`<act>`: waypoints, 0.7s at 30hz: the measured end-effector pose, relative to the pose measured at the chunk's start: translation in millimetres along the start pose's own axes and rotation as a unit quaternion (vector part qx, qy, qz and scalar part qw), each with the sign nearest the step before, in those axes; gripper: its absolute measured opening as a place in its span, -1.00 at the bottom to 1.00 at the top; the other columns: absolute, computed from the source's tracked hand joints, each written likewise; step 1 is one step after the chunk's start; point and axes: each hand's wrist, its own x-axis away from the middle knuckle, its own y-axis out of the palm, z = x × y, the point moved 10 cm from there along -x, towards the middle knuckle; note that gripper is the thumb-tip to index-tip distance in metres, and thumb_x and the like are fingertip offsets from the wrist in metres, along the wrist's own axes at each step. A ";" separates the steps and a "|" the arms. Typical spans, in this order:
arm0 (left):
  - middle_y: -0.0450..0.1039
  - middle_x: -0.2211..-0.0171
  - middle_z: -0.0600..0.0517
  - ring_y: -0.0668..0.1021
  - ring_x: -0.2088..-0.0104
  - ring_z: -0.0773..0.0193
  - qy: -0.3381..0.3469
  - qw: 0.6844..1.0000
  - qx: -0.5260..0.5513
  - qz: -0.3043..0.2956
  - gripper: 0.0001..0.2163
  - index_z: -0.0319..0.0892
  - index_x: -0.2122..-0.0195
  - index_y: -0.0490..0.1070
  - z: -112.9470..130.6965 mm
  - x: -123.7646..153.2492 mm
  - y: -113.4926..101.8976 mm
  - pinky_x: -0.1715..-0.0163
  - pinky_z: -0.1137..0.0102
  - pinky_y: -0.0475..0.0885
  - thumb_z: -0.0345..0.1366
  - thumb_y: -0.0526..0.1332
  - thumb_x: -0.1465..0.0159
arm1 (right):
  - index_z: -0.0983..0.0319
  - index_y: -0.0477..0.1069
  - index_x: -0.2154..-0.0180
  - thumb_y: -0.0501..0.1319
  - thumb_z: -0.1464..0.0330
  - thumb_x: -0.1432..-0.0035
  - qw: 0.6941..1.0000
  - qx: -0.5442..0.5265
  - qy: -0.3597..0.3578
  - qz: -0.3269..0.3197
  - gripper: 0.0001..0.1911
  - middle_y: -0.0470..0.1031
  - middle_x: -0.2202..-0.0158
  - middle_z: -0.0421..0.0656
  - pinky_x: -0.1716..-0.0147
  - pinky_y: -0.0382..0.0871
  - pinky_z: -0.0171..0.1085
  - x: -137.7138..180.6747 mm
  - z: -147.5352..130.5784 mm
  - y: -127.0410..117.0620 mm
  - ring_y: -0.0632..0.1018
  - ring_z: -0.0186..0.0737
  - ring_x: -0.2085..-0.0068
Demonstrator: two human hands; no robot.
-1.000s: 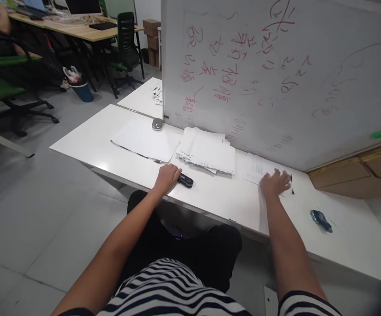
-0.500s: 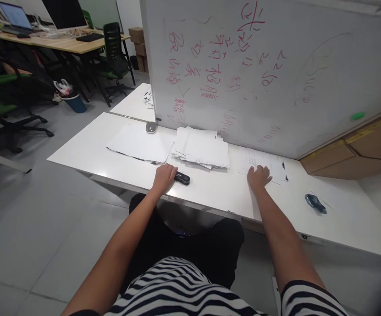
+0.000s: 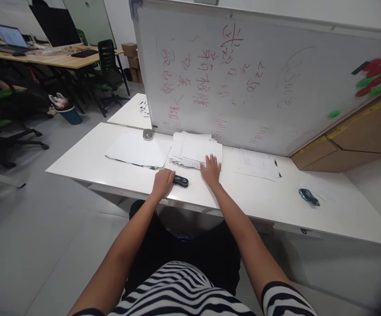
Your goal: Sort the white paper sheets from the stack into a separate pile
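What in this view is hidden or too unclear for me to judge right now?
Head view only:
- Black stapler: its left end lies under the left hand, so the fingers' grip is unclear.
- Paper stack: the right hand lies flat over its front corner.
- Printed sheets: the text is too small to read.
- Dark object on the table's right: too small to identify.

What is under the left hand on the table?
A black stapler lies under the left hand on the white table; only its right end sticks out. The hand covers the rest, so its other end cannot be seen.
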 end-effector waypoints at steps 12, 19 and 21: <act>0.43 0.37 -0.04 0.44 0.30 0.15 -0.003 1.000 -0.005 -0.006 -0.59 -0.14 0.37 0.35 -0.5 -2.5 -0.2 0.30 0.27 0.20 -0.11 -0.19 -0.43 | 0.33 0.30 -0.17 -0.19 0.24 -0.40 0.998 0.019 -0.018 0.050 -0.49 0.20 -0.28 0.04 -0.25 -0.02 -0.02 5.9 -2.9 -1.5 0.16 -0.04 -0.32; 0.42 0.39 -0.04 0.43 0.32 0.15 -0.006 1.000 0.001 0.002 -0.59 -0.13 0.39 0.34 -2.2 -2.9 -0.8 0.31 0.28 0.19 -0.11 -0.18 -0.42 | 0.35 0.39 0.00 -0.14 0.26 -0.38 0.995 -0.031 0.068 0.067 -0.56 0.51 0.05 0.14 0.01 0.27 -0.13 -2.3 8.0 -21.9 0.47 -0.03 -0.04; 0.42 0.40 -0.04 0.43 0.33 0.15 -0.004 1.000 0.002 0.002 -0.59 -0.13 0.39 0.35 -1.4 -2.3 -1.0 0.32 0.28 0.19 -0.10 -0.18 -0.42 | 0.34 0.41 0.08 -0.16 0.21 -0.38 0.992 -0.031 0.095 0.083 -0.53 0.54 0.27 0.07 0.15 0.29 -0.16 -9.7 9.7 -43.5 0.52 -0.07 0.17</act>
